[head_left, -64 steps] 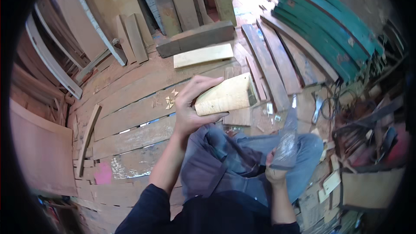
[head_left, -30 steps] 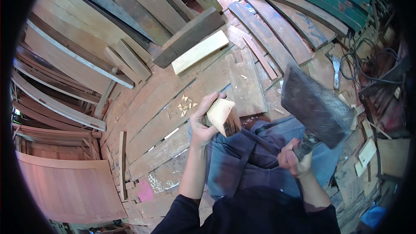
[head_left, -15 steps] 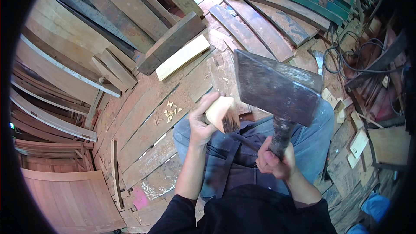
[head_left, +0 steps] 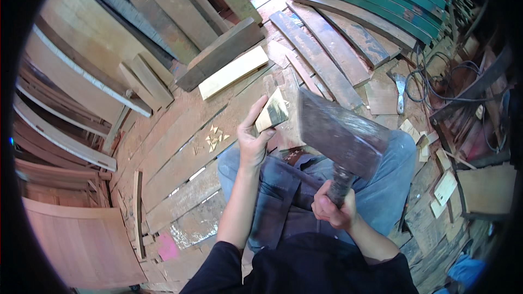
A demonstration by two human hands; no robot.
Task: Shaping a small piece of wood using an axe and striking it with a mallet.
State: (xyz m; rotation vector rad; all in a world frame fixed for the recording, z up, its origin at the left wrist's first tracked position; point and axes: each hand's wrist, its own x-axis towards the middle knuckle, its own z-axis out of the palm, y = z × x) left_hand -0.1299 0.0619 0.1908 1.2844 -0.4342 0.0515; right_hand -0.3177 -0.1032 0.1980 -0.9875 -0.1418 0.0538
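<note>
My left hand [head_left: 253, 139] grips a small pale wooden block [head_left: 272, 111] between thumb and fingers. The block has a slanted, wedge-like shape and a dark streaked face. In my right hand [head_left: 332, 207] is the handle of a big mallet [head_left: 343, 130], its dark, worn, boxy head raised above my lap and slightly blurred. The mallet head is to the right of the wooden block, apart from it. Below and between them, a worn light board [head_left: 292, 122] lies on the floor in front of my crossed legs, partly covered by the mallet head.
Small triangular wood offcuts [head_left: 215, 138] lie on the plank floor to the left. Ahead are a pale squared timber [head_left: 234, 73] and curved boards [head_left: 332, 43]. A putty knife [head_left: 400, 92], cables [head_left: 436, 90] and scrap wood [head_left: 445, 186] are at right. Panels [head_left: 81, 239] lean at left.
My left hand has lifted the wooden block upward and turned it, so a different face shows. The mallet has shifted down and left with my right hand.
</note>
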